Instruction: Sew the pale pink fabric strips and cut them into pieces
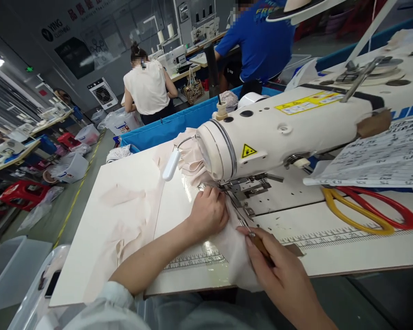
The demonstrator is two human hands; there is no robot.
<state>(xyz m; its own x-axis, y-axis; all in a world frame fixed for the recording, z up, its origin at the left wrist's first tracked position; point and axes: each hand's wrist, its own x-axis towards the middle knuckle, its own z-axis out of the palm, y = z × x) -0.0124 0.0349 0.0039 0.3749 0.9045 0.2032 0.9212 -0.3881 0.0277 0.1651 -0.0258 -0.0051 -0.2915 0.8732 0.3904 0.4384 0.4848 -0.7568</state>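
The person's left hand (208, 208) curls down onto pale fabric (239, 263) beside the sewing machine (278, 123), its fingertips hidden, so pinching cannot be told; the fabric trails toward the body, between both hands. Right of it and nearer the body, the right hand (282, 270) grips a wooden-handled tool (260, 247), its long shaft slanting up-left toward the left hand. Well left of the left hand, a clear bin (27, 298) has a dark, phone-like object (52, 284) in or on it; beyond that hand, a blue cloth trough (151, 133) holds bundled cloth (229, 101).

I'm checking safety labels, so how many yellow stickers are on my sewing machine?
2 in view: a triangular sticker low on the side of the sewing machine, and a long sticker higher up. The far side is hidden and may carry more.
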